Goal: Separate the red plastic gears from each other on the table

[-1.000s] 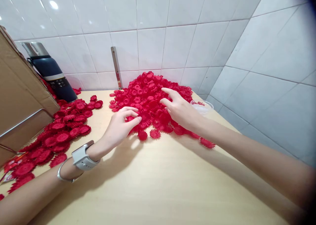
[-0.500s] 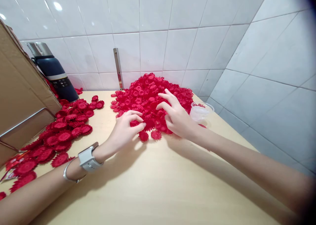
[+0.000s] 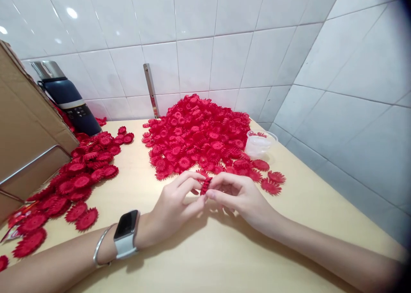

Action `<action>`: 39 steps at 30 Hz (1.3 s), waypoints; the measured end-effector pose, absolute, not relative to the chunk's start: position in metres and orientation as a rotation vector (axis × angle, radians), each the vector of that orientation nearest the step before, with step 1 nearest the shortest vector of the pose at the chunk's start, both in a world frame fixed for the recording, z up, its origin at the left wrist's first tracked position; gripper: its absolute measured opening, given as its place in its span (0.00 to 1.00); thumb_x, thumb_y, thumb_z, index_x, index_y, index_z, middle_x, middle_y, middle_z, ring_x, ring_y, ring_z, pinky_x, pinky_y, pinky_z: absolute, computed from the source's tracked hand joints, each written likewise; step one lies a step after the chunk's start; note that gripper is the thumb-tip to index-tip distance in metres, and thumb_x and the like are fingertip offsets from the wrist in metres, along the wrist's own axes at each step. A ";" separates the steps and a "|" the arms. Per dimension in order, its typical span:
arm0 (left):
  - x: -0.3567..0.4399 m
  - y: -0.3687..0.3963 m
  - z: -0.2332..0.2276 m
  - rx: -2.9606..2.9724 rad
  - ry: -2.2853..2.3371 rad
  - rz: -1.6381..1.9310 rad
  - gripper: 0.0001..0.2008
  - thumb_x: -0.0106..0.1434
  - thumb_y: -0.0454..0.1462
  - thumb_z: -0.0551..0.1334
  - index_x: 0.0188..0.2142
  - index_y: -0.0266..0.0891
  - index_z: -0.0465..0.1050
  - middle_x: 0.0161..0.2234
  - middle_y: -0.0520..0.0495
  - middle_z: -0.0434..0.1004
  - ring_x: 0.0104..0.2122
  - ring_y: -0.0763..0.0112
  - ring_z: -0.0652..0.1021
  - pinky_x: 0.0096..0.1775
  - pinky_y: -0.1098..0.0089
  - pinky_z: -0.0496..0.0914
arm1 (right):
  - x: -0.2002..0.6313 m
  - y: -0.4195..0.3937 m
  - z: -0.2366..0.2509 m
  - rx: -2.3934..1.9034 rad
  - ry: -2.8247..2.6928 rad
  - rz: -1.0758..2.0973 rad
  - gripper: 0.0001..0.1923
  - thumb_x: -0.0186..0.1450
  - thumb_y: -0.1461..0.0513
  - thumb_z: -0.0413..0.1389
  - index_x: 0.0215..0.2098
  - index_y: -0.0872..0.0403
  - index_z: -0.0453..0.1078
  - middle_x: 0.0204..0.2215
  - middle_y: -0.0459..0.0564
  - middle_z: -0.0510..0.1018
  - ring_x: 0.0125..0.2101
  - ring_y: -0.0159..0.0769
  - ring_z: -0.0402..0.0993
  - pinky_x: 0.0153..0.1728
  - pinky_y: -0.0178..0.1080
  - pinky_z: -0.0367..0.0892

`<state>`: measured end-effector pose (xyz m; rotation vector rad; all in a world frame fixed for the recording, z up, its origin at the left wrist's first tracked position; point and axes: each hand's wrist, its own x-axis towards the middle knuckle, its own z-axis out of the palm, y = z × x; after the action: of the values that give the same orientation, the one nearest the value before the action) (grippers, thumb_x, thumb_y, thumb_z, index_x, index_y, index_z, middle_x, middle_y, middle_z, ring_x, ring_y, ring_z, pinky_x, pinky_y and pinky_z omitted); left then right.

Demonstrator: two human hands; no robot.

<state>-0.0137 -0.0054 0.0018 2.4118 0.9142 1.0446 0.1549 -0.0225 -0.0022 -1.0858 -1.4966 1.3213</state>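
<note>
A red fringed fabric disc (image 3: 206, 185), turned nearly edge-on, is pinched between my two hands just in front of a big heap of similar discs (image 3: 199, 134). My left hand (image 3: 176, 205) has thumb and fingers closed on its left side. From the right, my right hand (image 3: 248, 198) grips it with thumb and forefinger, the other fingers curled beneath. Whether it is one disc or a few pressed together, I cannot tell. A watch (image 3: 127, 233) and a bangle (image 3: 102, 246) are on my left wrist.
More red discs (image 3: 81, 179) lie along the left beside a cardboard box (image 3: 28, 121) and a dark blue flask (image 3: 72, 100). A clear plastic tub (image 3: 258, 145) stands right of the heap. Tiled walls (image 3: 192, 66) border the wooden table (image 3: 224, 258) behind and on the right.
My right hand has come off the heap, toward me, and met my left hand. A red disc is now held between them. Loose discs spread at the heap's front right now show.
</note>
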 end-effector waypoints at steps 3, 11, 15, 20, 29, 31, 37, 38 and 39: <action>-0.013 -0.005 0.001 2.329 0.888 0.973 0.01 0.56 0.33 0.60 0.30 0.36 0.68 0.36 0.46 0.72 0.35 0.71 0.73 0.37 0.71 0.69 | 0.157 -0.020 -0.009 -1.027 -1.378 1.423 0.08 0.53 0.61 0.59 0.27 0.57 0.66 0.18 0.42 0.70 0.17 0.23 0.64 0.14 0.26 0.56; -0.015 -0.003 -0.003 2.251 0.845 0.916 0.03 0.55 0.33 0.61 0.31 0.36 0.70 0.37 0.46 0.71 0.36 0.71 0.73 0.38 0.71 0.69 | 0.158 -0.017 -0.014 -1.008 -1.312 1.470 0.09 0.52 0.60 0.60 0.24 0.58 0.67 0.16 0.41 0.69 0.15 0.23 0.62 0.13 0.26 0.55; -0.015 -0.002 -0.002 2.242 0.840 0.916 0.03 0.56 0.33 0.60 0.32 0.36 0.70 0.37 0.47 0.71 0.37 0.71 0.73 0.39 0.71 0.68 | 0.158 -0.017 -0.014 -1.005 -1.313 1.485 0.09 0.52 0.61 0.60 0.25 0.58 0.66 0.17 0.42 0.69 0.16 0.23 0.62 0.13 0.26 0.55; -0.015 -0.002 -0.002 2.243 0.842 0.906 0.03 0.56 0.33 0.60 0.32 0.37 0.70 0.37 0.47 0.71 0.37 0.71 0.73 0.39 0.72 0.68 | 0.159 -0.018 -0.013 -1.032 -1.302 1.476 0.09 0.53 0.60 0.59 0.24 0.58 0.66 0.15 0.41 0.68 0.14 0.22 0.60 0.13 0.26 0.54; -0.015 0.000 -0.002 2.259 0.820 0.879 0.04 0.55 0.32 0.61 0.33 0.36 0.71 0.39 0.46 0.71 0.39 0.71 0.73 0.42 0.72 0.67 | 0.163 -0.016 -0.014 -0.979 -1.219 1.572 0.12 0.57 0.56 0.55 0.25 0.58 0.67 0.16 0.44 0.70 0.15 0.25 0.65 0.13 0.29 0.60; -0.015 0.000 -0.001 2.266 0.812 0.878 0.05 0.56 0.32 0.60 0.34 0.37 0.71 0.38 0.46 0.71 0.39 0.71 0.73 0.41 0.73 0.67 | 0.163 -0.016 -0.014 -0.968 -1.227 1.567 0.09 0.54 0.59 0.58 0.25 0.58 0.66 0.16 0.43 0.70 0.15 0.25 0.65 0.15 0.29 0.62; -0.015 0.001 -0.002 2.228 0.817 0.917 0.06 0.56 0.32 0.60 0.35 0.36 0.72 0.39 0.46 0.71 0.38 0.71 0.73 0.40 0.73 0.68 | 0.163 -0.015 -0.013 -0.955 -1.211 1.576 0.10 0.50 0.61 0.61 0.26 0.57 0.66 0.18 0.42 0.71 0.15 0.24 0.65 0.15 0.28 0.63; -0.015 0.001 -0.002 2.219 0.824 0.922 0.06 0.56 0.32 0.60 0.35 0.36 0.72 0.39 0.46 0.72 0.38 0.71 0.73 0.40 0.73 0.69 | 0.163 -0.015 -0.014 -0.953 -1.209 1.583 0.10 0.50 0.61 0.62 0.26 0.58 0.66 0.19 0.42 0.71 0.15 0.24 0.65 0.14 0.28 0.63; -0.015 0.001 -0.002 2.212 0.829 0.923 0.06 0.56 0.32 0.60 0.35 0.37 0.72 0.39 0.46 0.72 0.38 0.71 0.74 0.40 0.72 0.69 | 0.163 -0.015 -0.014 -0.955 -1.207 1.588 0.11 0.50 0.61 0.62 0.26 0.58 0.66 0.19 0.42 0.71 0.15 0.24 0.65 0.14 0.28 0.63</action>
<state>-0.0147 0.0011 -0.0021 2.2125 0.8290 0.9229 0.1629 -0.0150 -0.0138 -0.9552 -1.2074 1.5883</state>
